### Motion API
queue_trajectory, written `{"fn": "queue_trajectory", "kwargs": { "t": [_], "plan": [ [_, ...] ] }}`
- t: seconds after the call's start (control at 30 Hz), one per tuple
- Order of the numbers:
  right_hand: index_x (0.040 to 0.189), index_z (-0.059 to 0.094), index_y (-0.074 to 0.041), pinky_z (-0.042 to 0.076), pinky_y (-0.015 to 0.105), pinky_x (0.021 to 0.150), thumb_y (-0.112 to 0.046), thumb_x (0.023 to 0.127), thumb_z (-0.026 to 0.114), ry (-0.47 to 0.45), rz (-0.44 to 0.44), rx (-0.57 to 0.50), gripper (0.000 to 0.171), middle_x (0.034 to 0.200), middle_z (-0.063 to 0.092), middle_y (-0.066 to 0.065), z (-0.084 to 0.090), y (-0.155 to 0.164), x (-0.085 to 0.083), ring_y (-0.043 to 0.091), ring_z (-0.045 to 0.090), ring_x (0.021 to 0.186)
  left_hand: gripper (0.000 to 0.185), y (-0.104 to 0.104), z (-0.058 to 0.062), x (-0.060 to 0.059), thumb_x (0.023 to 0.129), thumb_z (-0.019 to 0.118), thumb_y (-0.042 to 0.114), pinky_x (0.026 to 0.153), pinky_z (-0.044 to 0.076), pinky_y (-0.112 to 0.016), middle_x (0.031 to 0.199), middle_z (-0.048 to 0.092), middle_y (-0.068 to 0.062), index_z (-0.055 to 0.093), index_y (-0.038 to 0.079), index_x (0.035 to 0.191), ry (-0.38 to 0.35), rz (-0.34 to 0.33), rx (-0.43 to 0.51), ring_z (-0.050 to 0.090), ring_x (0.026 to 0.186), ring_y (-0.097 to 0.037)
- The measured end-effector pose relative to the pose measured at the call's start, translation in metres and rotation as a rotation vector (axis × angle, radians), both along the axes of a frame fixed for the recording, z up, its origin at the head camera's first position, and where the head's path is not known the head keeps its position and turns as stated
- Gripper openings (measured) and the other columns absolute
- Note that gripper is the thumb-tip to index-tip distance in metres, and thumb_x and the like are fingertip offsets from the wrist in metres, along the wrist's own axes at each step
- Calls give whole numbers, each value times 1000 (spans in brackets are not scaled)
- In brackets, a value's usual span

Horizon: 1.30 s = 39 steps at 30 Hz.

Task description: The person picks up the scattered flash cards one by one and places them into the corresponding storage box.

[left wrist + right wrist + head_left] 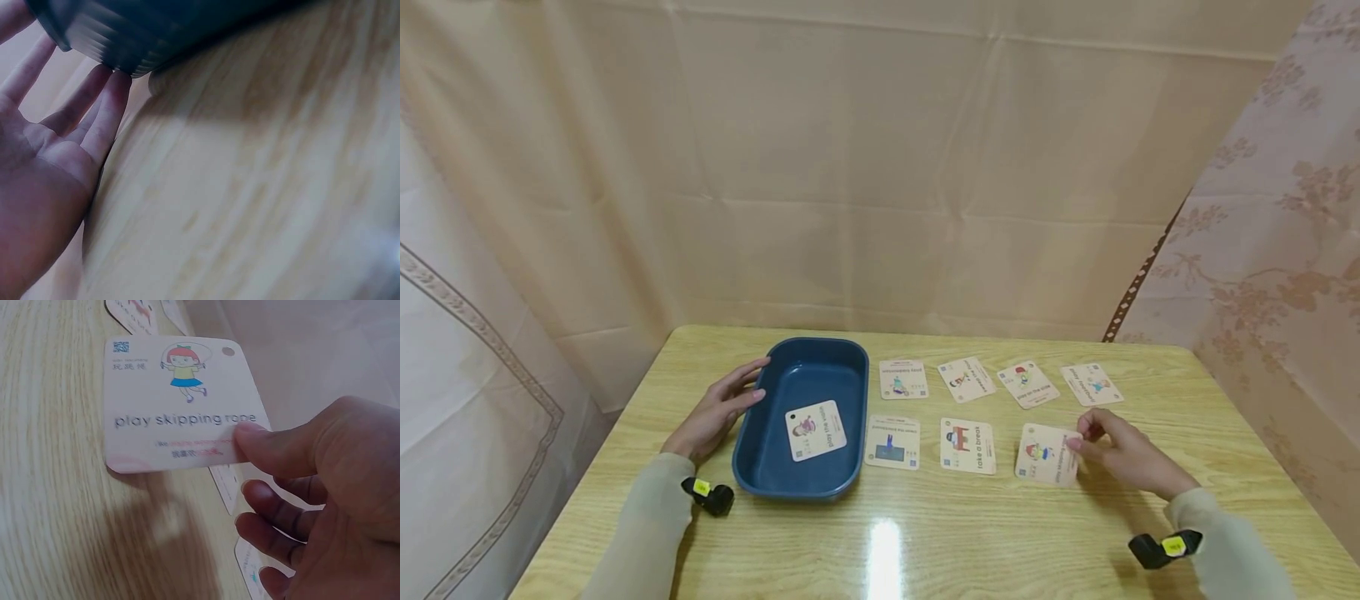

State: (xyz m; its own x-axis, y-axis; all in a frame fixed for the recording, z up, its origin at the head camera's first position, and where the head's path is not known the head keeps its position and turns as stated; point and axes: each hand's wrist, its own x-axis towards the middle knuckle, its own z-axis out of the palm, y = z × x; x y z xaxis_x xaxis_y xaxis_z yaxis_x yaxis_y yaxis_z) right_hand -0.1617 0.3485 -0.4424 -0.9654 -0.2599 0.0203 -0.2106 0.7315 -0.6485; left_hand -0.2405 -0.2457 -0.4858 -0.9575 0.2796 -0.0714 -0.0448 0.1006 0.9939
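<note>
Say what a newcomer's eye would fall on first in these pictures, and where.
The blue tray on the left half of the table probably draws the eye first, with a "play the violin" card inside and the left hand touching its left side. Next might come the right hand, pinching a "play skipping rope" card at the right end of the nearer row. Six more cards lie in two rows right of the tray.

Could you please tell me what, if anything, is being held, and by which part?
The right grip pinches the "play skipping rope" card by its edge near "rope"; the left grip only touches the blue tray.
</note>
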Motion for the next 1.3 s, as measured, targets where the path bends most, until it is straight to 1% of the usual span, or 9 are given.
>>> {"fn": "queue_trajectory", "kwargs": {
  "t": [0.23, 0.53, 0.83, 1.07, 1.3],
  "plan": [
    [96, 55, -4, 43, 27, 73, -7, 97, 67, 21, 40, 19, 13, 92, 54, 2, 3, 4, 0, 9, 49, 87, 62, 0, -1, 0, 102, 62, 25, 119, 19, -62, 163, 26, -16, 37, 16, 158, 6, -3, 6, 26, 147, -42],
    [94, 57, -6, 40, 26, 72, -6, 97, 66, -3, 67, 19, 10, 93, 54, 2, 6, 6, 1, 9, 47, 87, 62, 0, -1, 1, 102, 63, 24, 119, 18, -63, 163, 26, -17, 37, 15, 158, 2, -2, 10, 26, 147, -42],
    [94, 64, -8, 37, 29, 71, -10, 98, 67, -6, 32, 19, 6, 91, 56, 2, 8, 5, 2, 11, 48, 87, 61, 0, 0, 1, 103, 62, 23, 119, 17, -63, 162, 26, -17, 36, 16, 158, 5, -7, 5, 26, 146, -42],
    [96, 65, -7, 38, 39, 77, -16, 100, 65, -25, 6, -23, 10, 94, 60, 4, 12, 1, -1, 12, 51, 89, 61, -1, 0, 0, 103, 61, 23, 119, 17, -63, 163, 25, -16, 36, 17, 158, 0, -9, 5, 25, 147, -41],
    [103, 66, -5, 38, 36, 79, -16, 101, 64, -29, -26, -62, 12, 99, 63, 4, 17, -5, -1, 11, 53, 93, 61, 0, 0, -1, 103, 61, 23, 120, 18, -62, 163, 25, -16, 36, 16, 158, 1, -10, 12, 25, 147, -41]
  ]
}}
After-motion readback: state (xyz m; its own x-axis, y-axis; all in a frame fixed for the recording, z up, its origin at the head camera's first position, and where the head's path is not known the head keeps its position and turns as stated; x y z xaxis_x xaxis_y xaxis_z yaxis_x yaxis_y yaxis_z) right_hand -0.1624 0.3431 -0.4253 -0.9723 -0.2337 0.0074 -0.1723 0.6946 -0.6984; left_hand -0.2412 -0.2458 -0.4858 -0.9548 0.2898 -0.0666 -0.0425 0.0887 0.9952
